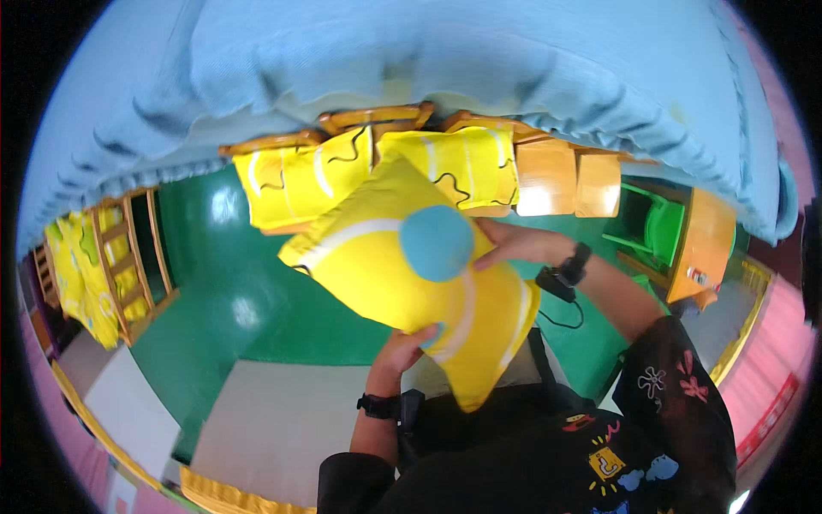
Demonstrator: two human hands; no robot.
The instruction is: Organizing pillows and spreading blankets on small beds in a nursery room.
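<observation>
Blue cloth (411,51): spread across the far side, its hem gathered into ruffles.
Green floor (257,325): glossy, catching bright reflections toward its left edge.
Bare wooden seats (546,176): two side by side at the floor's far edge, just beside the ruffled hem.
Green chair (659,227): by the floor's right edge, just beside the wooden desk's left edge.
Wooden desk (712,231): a light orange-brown top, longer than wide.
Small red-and-white object (698,276): near the desk's near end; too small to identify.
Slatted wooden frame (124,265): at the floor's left edge, yellow patterned fabric (77,257) beside it.
Grey panel (274,411): at the floor's near edge.
Gold trim (231,493): along the grey panel's near edge.
Pink fabric (775,351): beyond the desk's near end.
</observation>
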